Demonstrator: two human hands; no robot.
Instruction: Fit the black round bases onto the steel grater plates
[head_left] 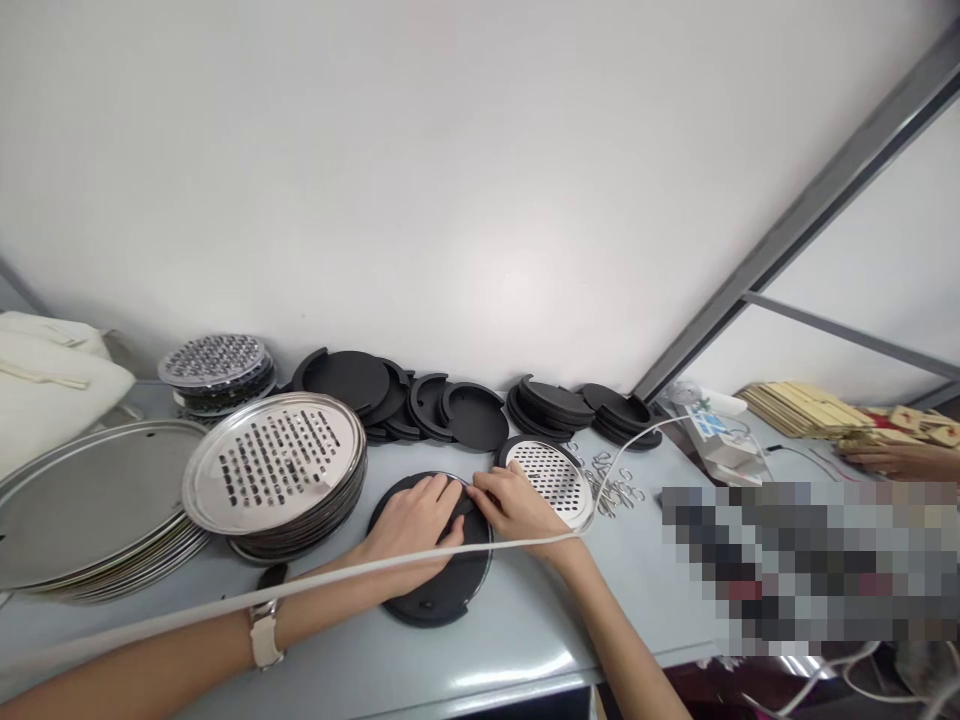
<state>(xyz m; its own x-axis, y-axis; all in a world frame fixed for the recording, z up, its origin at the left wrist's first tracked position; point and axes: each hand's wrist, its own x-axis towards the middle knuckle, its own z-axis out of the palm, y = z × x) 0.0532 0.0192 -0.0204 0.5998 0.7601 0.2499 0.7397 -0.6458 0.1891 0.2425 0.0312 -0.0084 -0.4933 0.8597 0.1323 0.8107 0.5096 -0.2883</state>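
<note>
A black round disc [435,600] with a shiny rim lies on the grey table in front of me. My left hand [420,525] reaches across its upper part, fingers bent over the disc and thumb lying on its face. At the disc's upper right edge, the fingers of my right hand [514,505] are curled close to my left fingertips. What the right fingertips pinch is hidden. Beside the right hand rests a perforated metal disc [555,480] in a black holder, partly covered by that hand. Small metal rings [615,490] lie scattered to its right.
Stacked grater plates [277,465] and large metal trays [97,500] stand on the left. Black round holders [476,415] line the wall. A white cable [337,575] hangs across my view. At right are a white box [724,445], wooden pieces [802,410] and another person's hand [892,460].
</note>
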